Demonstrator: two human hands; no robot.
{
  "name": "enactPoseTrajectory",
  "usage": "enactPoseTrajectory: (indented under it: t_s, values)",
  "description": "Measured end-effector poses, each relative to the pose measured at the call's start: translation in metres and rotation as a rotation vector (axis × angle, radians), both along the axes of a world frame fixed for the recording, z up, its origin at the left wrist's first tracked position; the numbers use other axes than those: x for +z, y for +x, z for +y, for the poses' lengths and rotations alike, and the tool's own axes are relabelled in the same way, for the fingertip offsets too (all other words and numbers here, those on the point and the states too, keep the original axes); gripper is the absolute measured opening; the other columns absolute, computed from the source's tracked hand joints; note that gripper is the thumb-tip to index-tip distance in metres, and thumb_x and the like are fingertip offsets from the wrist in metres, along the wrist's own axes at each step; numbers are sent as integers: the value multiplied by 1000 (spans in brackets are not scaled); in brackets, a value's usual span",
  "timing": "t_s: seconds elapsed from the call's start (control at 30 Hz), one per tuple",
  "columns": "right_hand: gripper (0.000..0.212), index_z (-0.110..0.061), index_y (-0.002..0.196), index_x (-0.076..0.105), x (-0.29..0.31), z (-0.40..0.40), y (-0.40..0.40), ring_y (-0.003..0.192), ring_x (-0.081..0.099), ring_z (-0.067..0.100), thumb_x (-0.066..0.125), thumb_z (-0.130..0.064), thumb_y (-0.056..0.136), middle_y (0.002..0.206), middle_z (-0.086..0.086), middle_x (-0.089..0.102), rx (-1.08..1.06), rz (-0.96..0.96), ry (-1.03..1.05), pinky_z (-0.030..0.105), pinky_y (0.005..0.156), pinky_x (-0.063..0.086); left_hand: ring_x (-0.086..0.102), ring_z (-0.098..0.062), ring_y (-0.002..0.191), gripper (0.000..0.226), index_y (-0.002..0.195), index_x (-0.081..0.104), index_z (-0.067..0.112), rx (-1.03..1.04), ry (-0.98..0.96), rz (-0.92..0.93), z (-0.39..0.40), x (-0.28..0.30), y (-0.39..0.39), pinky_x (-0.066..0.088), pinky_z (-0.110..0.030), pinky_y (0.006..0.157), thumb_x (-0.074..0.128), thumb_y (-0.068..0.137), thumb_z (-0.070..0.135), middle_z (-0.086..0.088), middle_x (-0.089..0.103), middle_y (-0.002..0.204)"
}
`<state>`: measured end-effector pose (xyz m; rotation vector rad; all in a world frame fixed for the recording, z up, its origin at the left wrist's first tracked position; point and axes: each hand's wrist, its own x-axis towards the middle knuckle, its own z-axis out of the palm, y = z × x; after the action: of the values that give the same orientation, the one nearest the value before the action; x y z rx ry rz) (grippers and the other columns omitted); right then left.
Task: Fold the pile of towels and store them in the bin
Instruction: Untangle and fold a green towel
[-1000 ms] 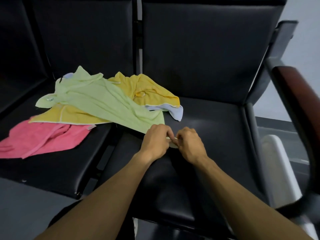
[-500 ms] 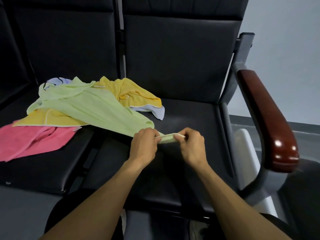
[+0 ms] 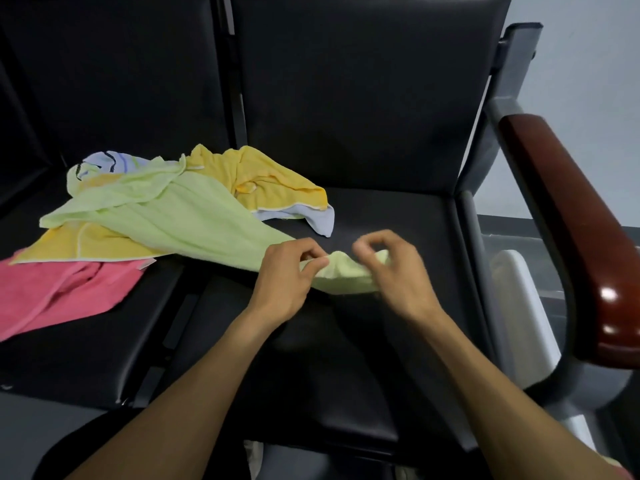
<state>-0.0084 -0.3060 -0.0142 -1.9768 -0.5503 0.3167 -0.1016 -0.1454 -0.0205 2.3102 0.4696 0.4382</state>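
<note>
A pile of towels lies across two black seats. The light green towel is on top, stretched toward me. My left hand pinches its near edge between thumb and fingers. My right hand grips the same edge a little to the right, its fingers curled over the bunched corner. Under the green one lie a yellow towel, a pale blue-white towel and a pink towel at the left. A white object, possibly the bin, stands on the floor right of the seat.
The black seat under my hands has a dark backrest behind it. A red-brown wooden armrest on a grey metal frame rises at the right. A second seat adjoins on the left.
My hands have moved apart along the green towel's edge, the right one further right, and the corner is pulled out toward the right seat. The camera has come closer.
</note>
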Motion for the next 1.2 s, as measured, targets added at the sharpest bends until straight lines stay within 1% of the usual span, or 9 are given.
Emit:
enactPoseTrajectory:
  t_s: [0.13,0.27,0.43,0.5,0.63,0.77,0.93,1.07,1.2]
  values:
    - [19,-23,80,71,-1,7,-10,67,58,1,69,-39,91,72,-10,66,305,-78,-176,12,58,40,63,-5,74,8,83,73,16,-102,-52,-24,-3,3,-4,45,-16,67,73,91,16,12,69,73]
    - [32,-18,66,58,-6,4,1,67,58,19,60,-29,96,62,-2,59,-14,-151,-292,27,54,40,63,-11,78,9,84,68,18,-39,77,84,11,-9,-6,53,-39,74,69,94,19,11,66,78]
    - [29,-32,114,62,-12,4,-8,90,61,17,71,-42,88,98,-8,69,227,-157,-319,36,79,50,63,-9,77,10,82,69,18,-112,20,-12,4,-2,-7,53,-36,76,71,91,13,11,66,79]
    - [20,-34,107,63,-14,8,-13,80,61,11,69,-42,90,89,-10,69,328,-176,-285,33,73,49,62,-6,76,8,84,70,17,-171,4,-32,-5,2,-5,51,-28,74,72,90,12,13,64,77]
    - [33,-24,63,50,-9,9,-8,62,56,18,65,-29,93,61,-1,57,106,-222,-297,35,54,39,54,-8,68,5,89,65,20,-114,51,65,1,-6,-5,49,-33,67,69,93,20,12,59,72]
    - [29,-9,66,53,-2,1,2,65,56,26,62,-21,91,62,10,59,-84,-141,-269,35,54,41,54,-13,76,16,84,62,17,-99,175,194,4,-14,-9,46,-33,71,59,90,3,11,56,80]
    - [31,-14,66,60,1,2,-3,63,55,17,61,-27,94,63,4,61,173,-126,-306,23,53,38,47,-16,98,27,109,54,21,-112,206,159,-5,-14,-6,44,-32,80,73,90,23,4,49,108]
    - [45,-6,70,62,-1,3,-4,63,60,26,51,-39,98,60,9,62,110,-129,-328,38,57,46,52,-21,98,7,104,60,22,-24,292,184,-2,-12,-2,43,-35,77,62,97,23,4,53,103]
    - [47,-5,66,53,-2,-3,2,62,58,29,50,-39,98,59,5,58,-49,-186,-469,32,51,38,60,-23,91,6,97,63,18,73,315,181,2,-12,-2,46,-38,76,60,99,22,3,64,95]
